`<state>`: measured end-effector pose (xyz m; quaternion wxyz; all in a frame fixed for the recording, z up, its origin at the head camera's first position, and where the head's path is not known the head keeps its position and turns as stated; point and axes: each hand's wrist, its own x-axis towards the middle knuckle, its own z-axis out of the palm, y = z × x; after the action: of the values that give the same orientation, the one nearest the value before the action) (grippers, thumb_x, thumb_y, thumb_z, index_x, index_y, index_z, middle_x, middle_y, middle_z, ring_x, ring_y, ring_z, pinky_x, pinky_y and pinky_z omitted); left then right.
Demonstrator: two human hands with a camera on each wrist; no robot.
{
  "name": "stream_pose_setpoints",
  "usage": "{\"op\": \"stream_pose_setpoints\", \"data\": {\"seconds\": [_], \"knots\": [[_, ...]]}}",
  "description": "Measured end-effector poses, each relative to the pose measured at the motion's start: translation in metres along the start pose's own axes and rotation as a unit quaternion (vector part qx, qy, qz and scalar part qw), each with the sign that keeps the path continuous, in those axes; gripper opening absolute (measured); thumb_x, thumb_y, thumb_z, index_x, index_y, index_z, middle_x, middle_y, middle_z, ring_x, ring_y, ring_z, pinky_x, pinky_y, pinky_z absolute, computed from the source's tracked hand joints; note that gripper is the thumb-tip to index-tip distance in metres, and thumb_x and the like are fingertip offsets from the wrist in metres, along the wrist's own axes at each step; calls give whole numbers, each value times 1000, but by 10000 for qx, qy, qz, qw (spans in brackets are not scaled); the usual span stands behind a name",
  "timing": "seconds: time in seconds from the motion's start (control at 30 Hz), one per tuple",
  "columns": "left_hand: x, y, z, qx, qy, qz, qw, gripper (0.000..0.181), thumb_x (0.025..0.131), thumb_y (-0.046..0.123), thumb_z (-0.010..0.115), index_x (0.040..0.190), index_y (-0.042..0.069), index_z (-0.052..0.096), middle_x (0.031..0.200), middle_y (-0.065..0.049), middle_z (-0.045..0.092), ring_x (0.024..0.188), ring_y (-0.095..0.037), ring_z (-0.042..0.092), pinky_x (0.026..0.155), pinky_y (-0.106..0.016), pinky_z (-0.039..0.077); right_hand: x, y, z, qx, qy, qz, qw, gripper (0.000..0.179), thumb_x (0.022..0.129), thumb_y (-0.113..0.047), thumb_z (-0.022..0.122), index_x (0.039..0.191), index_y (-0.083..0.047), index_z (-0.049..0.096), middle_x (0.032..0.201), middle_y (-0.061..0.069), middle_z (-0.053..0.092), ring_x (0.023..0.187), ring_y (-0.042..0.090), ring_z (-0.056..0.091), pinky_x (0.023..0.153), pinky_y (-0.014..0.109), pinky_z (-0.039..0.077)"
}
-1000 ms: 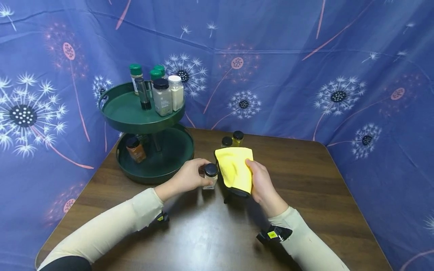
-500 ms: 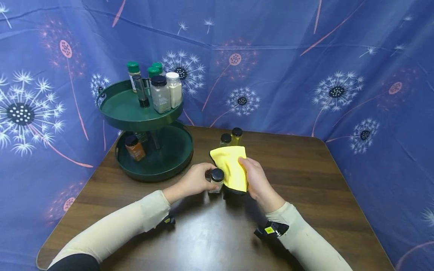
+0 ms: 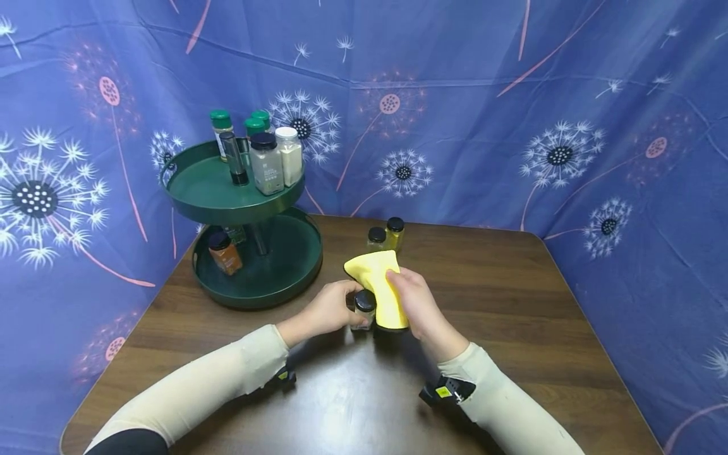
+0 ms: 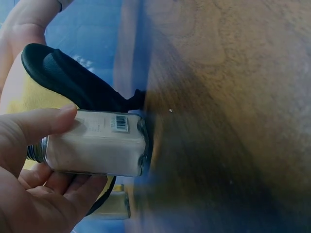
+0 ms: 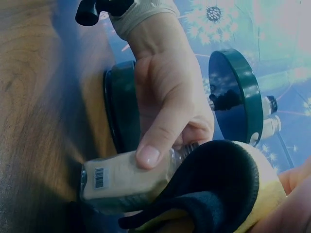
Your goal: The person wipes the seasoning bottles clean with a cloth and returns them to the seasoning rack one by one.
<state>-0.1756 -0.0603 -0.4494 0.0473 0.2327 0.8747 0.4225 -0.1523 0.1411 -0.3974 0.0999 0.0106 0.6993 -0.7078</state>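
My left hand [image 3: 328, 308] grips a small clear jar [image 4: 97, 143] of pale powder, with its thumb on one side and its fingers curled round the other. The jar has a black lid [image 3: 364, 300] and a barcode label; it is upright in the head view, just above or on the table. From the right, my right hand [image 3: 421, 308] pinches a folded yellow cloth [image 3: 382, 281] with a dark edge and dark reverse side [image 5: 228, 179]. The cloth overlaps the jar's right side near the neck; exact contact is partly hidden.
At left stands a two-tier green round rack [image 3: 256, 294]. Several bottles crowd its upper tier, among them a black-lidded jar [image 3: 266, 165]; an orange-filled jar [image 3: 226, 256] sits below. Two black-lidded jars [image 3: 395, 235] stand behind the cloth. A patterned curtain [image 3: 466, 126] borders the wooden table [image 3: 500, 303].
The left hand and jar have shifted right and slightly nearer. The right hand has brought the cloth leftward against or over the jar's side, and the cloth is more folded.
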Motion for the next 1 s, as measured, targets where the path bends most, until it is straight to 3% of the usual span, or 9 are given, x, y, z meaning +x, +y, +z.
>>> {"op": "stream_pose_setpoints", "data": {"seconds": [0.23, 0.33, 0.4, 0.5, 0.6, 0.67, 0.8, 0.93, 1.0], "knots": [[4, -4, 1, -72, -42, -48, 10000, 41, 66, 19, 97, 95, 16, 69, 86, 9, 67, 77, -11, 60, 68, -27, 51, 0, 1, 10, -728, 51, -362, 9967, 30, 104, -22, 54, 114, 2, 69, 77, 6, 65, 62, 17, 62, 55, 32, 52], [5, -4, 0, -177, -109, -126, 9997, 43, 66, 19, 96, 100, 14, 70, 88, 8, 70, 78, -10, 61, 70, -27, 52, -3, 1, 15, -1623, 69, -911, 9825, 26, 105, -22, 55, 112, -2, 71, 78, 5, 65, 62, 14, 60, 55, 29, 51], [5, -4, -1, -358, -179, -194, 9990, 45, 66, 18, 96, 103, 13, 71, 91, 7, 72, 80, -9, 63, 73, -27, 54, -5, 1, 18, -2394, 74, -1377, 9611, 23, 105, -21, 56, 111, -6, 72, 78, 4, 65, 62, 13, 60, 56, 29, 51], [5, -9, 0, -737, -196, -195, 9969, 50, 66, 18, 96, 108, 14, 70, 95, 7, 74, 83, -8, 65, 76, -27, 54, -8, 4, 19, -3495, -41, -2134, 9123, 23, 105, -21, 56, 116, -9, 71, 86, 4, 70, 69, 16, 64, 62, 33, 55], [3, -13, 2, -1073, -158, -115, 9940, 54, 67, 15, 96, 112, 15, 68, 97, 6, 73, 83, -10, 66, 76, -29, 55, -9, 10, 17, -4209, -233, -2834, 8614, 28, 104, -22, 56, 124, -7, 69, 114, 10, 75, 98, 24, 73, 83, 43, 59], [1, -13, 3, -1059, -43, -25, 9944, 58, 66, 16, 97, 115, 16, 66, 99, 8, 72, 86, -9, 65, 79, -28, 55, -10, 15, 14, -4447, -377, -3234, 8344, 31, 104, -23, 57, 128, -7, 68, 135, 12, 67, 122, 27, 66, 100, 46, 53], [-5, -12, 3, -960, 121, 99, 9953, 58, 66, 18, 98, 116, 16, 68, 102, 9, 72, 88, -7, 64, 81, -27, 54, -10, 22, 2, -4471, -964, -3884, 8000, 36, 102, -20, 59, 135, -9, 65, 147, 12, 58, 136, 28, 55, 111, 47, 43], [-9, -9, 0, -660, 140, 652, 9956, 61, 68, 16, 97, 122, 10, 68, 113, 2, 74, 102, -13, 67, 92, -30, 54, -5, 24, -14, -4376, -1681, -4504, 7599, 43, 101, -17, 58, 143, -10, 60, 147, 10, 58, 138, 25, 53, 112, 49, 42], [-9, -8, -3, -224, 191, 905, 9955, 58, 70, 17, 96, 120, 8, 69, 112, -1, 75, 104, -15, 68, 94, -32, 54, 0, 23, -22, -4241, -1955, -4742, 7463, 42, 100, -15, 58, 142, -10, 61, 145, 9, 60, 137, 25, 55, 112, 49, 43]]}}
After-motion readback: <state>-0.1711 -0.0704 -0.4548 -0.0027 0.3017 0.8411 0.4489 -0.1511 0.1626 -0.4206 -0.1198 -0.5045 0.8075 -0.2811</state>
